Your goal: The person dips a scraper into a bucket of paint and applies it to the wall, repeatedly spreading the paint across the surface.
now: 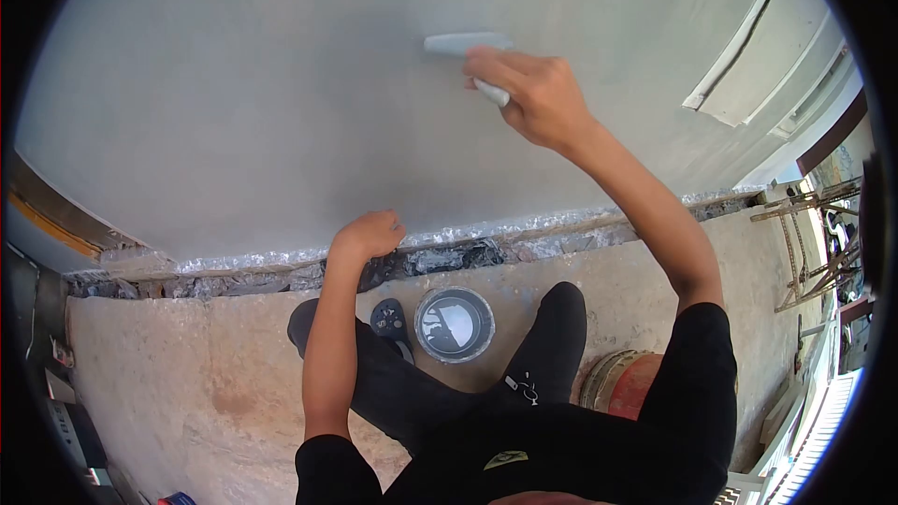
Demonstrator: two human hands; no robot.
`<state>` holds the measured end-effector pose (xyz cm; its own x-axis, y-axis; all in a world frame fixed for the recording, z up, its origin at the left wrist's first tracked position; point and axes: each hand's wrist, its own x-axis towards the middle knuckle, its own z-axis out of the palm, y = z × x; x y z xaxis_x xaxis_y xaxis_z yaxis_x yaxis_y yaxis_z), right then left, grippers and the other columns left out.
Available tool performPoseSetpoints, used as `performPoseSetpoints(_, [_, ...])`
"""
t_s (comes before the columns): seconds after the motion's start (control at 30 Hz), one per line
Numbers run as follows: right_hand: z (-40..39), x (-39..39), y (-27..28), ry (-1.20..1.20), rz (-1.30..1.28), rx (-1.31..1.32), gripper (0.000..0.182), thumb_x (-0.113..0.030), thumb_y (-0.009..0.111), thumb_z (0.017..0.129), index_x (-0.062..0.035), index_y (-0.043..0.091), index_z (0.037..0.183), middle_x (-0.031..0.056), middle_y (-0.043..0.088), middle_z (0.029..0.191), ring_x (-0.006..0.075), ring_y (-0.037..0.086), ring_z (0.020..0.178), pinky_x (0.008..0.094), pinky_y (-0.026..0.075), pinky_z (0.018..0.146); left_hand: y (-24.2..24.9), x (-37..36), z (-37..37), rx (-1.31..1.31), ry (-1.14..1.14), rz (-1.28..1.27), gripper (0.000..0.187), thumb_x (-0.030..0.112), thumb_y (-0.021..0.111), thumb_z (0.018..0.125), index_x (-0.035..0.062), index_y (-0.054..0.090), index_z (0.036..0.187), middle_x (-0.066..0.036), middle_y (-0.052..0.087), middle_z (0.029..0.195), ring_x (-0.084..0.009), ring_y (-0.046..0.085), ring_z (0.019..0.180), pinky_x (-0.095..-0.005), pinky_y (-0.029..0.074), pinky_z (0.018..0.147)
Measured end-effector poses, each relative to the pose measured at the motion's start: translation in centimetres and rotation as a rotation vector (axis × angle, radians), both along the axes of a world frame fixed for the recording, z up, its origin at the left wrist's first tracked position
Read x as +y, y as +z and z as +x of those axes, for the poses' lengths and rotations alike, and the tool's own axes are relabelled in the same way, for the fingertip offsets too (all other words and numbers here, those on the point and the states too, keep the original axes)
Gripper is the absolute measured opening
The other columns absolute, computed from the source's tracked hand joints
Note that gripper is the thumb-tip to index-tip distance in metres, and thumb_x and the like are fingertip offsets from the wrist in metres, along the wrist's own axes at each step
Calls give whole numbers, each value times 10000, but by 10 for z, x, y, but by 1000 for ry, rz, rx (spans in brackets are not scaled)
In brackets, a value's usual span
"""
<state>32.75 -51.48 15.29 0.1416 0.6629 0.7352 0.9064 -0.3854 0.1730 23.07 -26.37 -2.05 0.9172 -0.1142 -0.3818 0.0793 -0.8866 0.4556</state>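
Against the grey wall (281,112), my right hand (533,93) is wrapped round the handle of a pale flat trowel-like tool (468,42). The tool's long blade lies along the wall, pointing left. Lower down, near the wall's bottom edge, my left hand (376,234) has its fingers curled. Whether it holds anything is hidden. Below it, between my legs, a round bucket (455,324) with liquid in it stands on the floor. Bright reflections show on the liquid.
A rough broken gap (449,257) runs between the wall and the concrete floor (234,374). A reddish bucket (631,383) stands right of my leg. Metal frames (804,243) are at the far right. A window or door frame (748,56) is at upper right.
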Motion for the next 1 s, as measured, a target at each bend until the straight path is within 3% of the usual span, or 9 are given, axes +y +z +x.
performPoseSetpoints(0.17, [29,-23,59,-135,147,-339,375,60,637,679,-99,640,1019,45,669,1125,245,677,907,316,550,632,-1,-6,-1,17,-68,74,425,327,475,912,39,574,1208,-199,635,1133,-361,589,1071,-411,448,940])
performPoseSetpoints(0.23, [36,-33,5,-140,53,-470,315,25,629,714,-75,626,1012,97,602,1255,243,657,1032,274,559,670,2,-7,-4,10,-60,88,430,333,474,917,42,569,1219,-201,625,1156,-367,577,1093,-415,442,953])
performPoseSetpoints(0.33, [6,-43,-84,-84,-108,-250,248,-10,623,730,-78,614,968,101,596,1256,239,669,999,324,566,660,6,-5,-1,19,-42,97,437,340,472,922,44,565,1230,-205,613,1180,-369,566,1115,-423,437,963])
performPoseSetpoints(0.4, [-4,-50,-115,-121,-286,155,224,-3,590,730,-95,604,933,123,641,1154,261,676,956,348,549,608,4,-5,-2,37,-32,97,440,342,474,924,44,562,1235,-206,609,1189,-368,564,1121,-426,437,963])
performPoseSetpoints(0.53, [14,-55,-53,-68,-74,451,185,-4,641,761,-61,637,937,103,692,938,336,654,757,368,542,661,11,-7,-1,3,-22,94,434,336,486,922,43,563,1232,-204,614,1182,-367,570,1112,-421,441,957])
performPoseSetpoints(0.67, [8,-49,41,-26,24,49,250,29,643,750,-66,647,982,102,686,1024,307,669,840,349,547,703,-6,-9,-2,-60,-72,67,399,321,487,894,2,599,1105,-237,628,1097,-398,589,1039,-458,462,911])
performPoseSetpoints(0.77, [20,-51,59,-96,97,-325,330,76,591,684,-113,621,954,29,677,1046,247,657,799,345,524,605,-2,-16,2,-23,-93,44,395,314,486,893,0,599,1105,-235,628,1101,-397,585,1047,-455,458,918])
performPoseSetpoints(0.87, [33,-55,-2,-122,122,-430,278,31,613,732,-127,615,960,93,626,1189,244,657,1024,298,550,619,3,-21,0,-37,-56,34,392,308,486,888,3,600,1106,-235,626,1107,-395,583,1050,-453,458,919])
performPoseSetpoints(1.0, [6,-71,-111,-141,-134,-161,231,3,608,730,-124,601,923,106,613,1215,249,658,1029,299,561,635,-4,-15,5,-69,-88,52,392,313,486,888,13,603,1111,-231,625,1113,-391,582,1058,-449,457,924])
